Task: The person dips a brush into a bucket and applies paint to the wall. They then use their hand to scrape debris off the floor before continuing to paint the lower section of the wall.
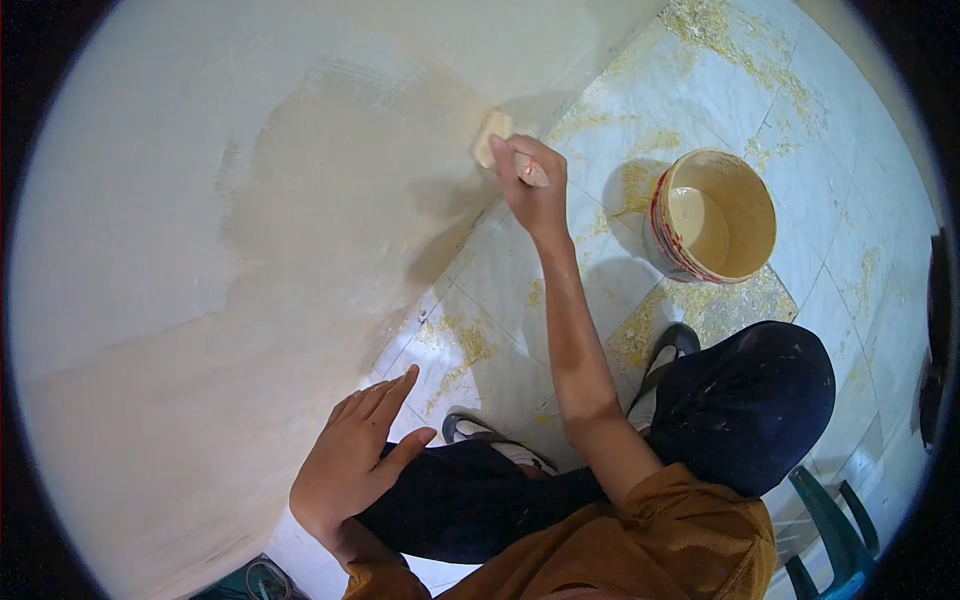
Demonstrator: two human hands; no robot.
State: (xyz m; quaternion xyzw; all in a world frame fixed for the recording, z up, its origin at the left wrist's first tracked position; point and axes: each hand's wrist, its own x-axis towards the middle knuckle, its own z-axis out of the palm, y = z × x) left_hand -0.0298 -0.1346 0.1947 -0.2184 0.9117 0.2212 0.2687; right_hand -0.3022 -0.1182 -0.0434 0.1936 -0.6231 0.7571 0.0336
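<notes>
My right hand (535,185) is closed round the handle of a wide paintbrush (490,138), whose pale bristles are against the lower part of the wall (330,230). Around and left of the brush, a large darker, damp-looking patch spreads over the wall. Lower left, my left hand (355,455) holds nothing, its fingers stretched out and thumb apart, close in front of the wall. To the right of my right hand stands a round bucket (750,215) with pale cream liquid at the bottom and coated inner sides.
White floor tiles (840,200) are spattered with yellowish flakes and crumbs (700,25). My knees and shoes are below the bucket. Part of a green plastic chair (835,525) shows at lower right. A dark green object (245,580) sits at the bottom left by the wall.
</notes>
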